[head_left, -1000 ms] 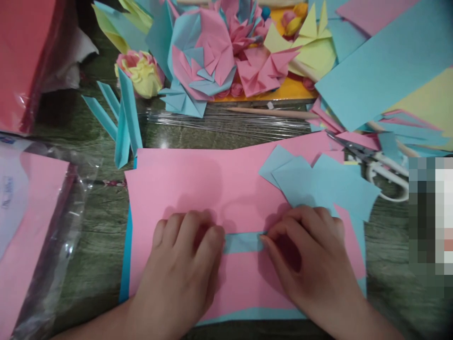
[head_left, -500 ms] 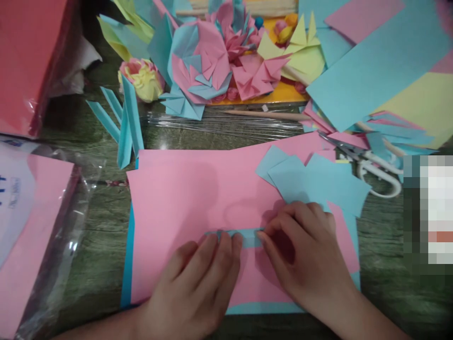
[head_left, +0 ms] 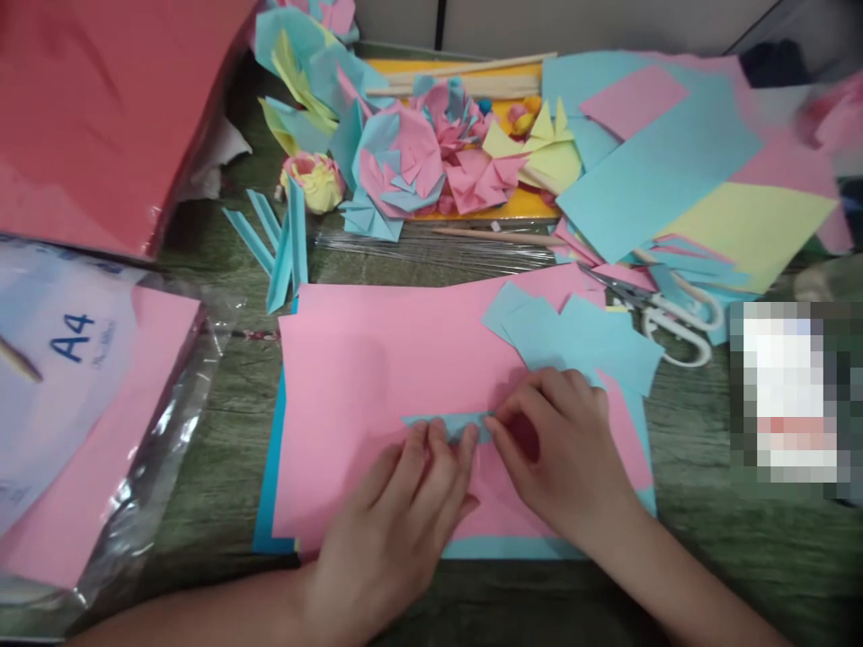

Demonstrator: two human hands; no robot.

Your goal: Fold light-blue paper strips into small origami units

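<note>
A narrow light blue paper strip lies across the large pink sheet. My right hand pinches the strip's right end between thumb and forefinger. With fingers a little apart, my left hand presses its fingertips down on the strip's middle and left part, without closing round it. The fingertips cover some of the strip. Cut light blue paper pieces lie just beyond my right hand, on the pink sheet's right side. Blue paper shows beneath the pink sheet's edges.
White-handled scissors lie at the right. Folded blue strips, a bundle of thin wires and folded paper flowers sit farther back. Plastic-wrapped pink paper and a red pack stand at the left.
The camera view has shifted, showing more of the table's far side. My left fingers have spread slightly and moved along the strip toward my right hand, which still pinches its right end.
</note>
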